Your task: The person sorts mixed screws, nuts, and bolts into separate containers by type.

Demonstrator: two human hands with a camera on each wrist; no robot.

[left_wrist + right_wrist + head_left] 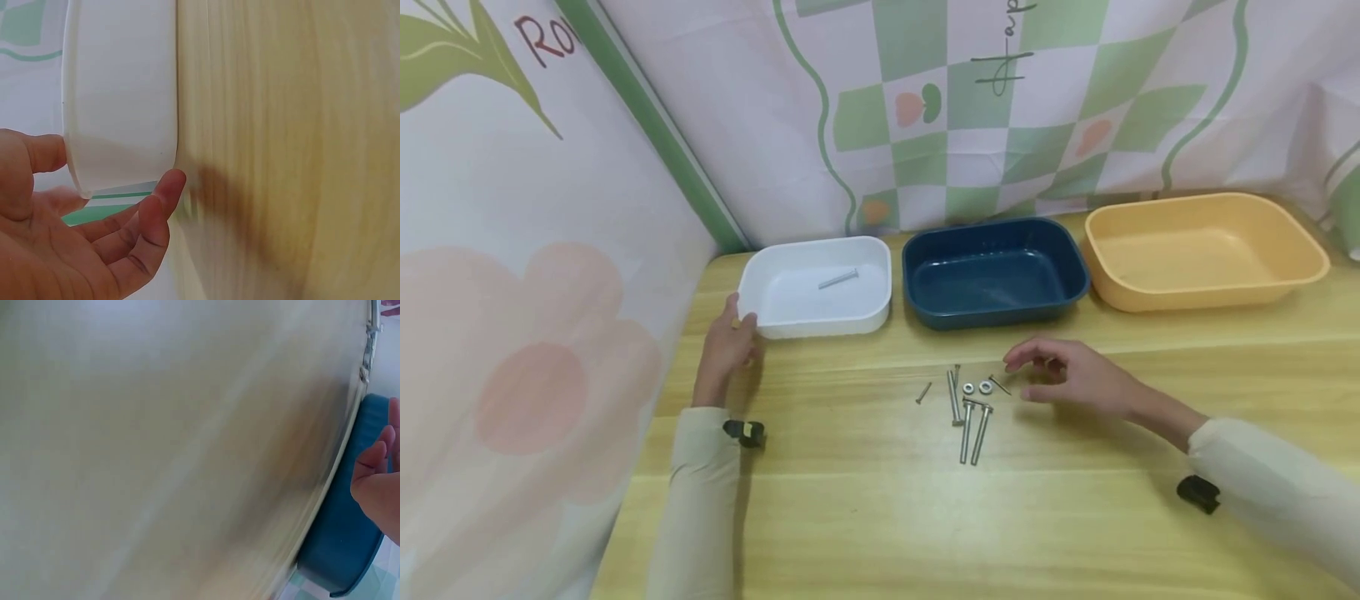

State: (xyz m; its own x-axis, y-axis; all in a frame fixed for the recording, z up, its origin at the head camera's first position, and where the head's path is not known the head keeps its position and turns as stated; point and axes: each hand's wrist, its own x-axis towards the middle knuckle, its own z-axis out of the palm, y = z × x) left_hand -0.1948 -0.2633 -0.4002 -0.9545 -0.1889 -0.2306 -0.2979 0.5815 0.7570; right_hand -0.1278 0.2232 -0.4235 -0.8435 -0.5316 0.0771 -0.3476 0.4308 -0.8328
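At the far left, my left hand (728, 346) holds the near left corner of a white tray (872, 321). In the left wrist view the thumb lies against the rim of the white tray (122, 94), and the other fingers curve round its end. One silver bolt (838, 279) lies inside this tray. My right hand (1078, 379) hovers at the right of a small group of hardware, fingers loosely bent and nothing between them. That group has several long bolts (982, 435), two nuts (985, 387) and several small screws (923, 392), one screw (999, 384) being nearest the right fingertips.
A dark blue tray (996, 317) stands right of the white one, close to a yellow tray (1202, 300) at the back right. Behind the wooden table (865, 525) hangs a patterned cloth (977, 150), and another cloth (535, 333) hangs along the left side.
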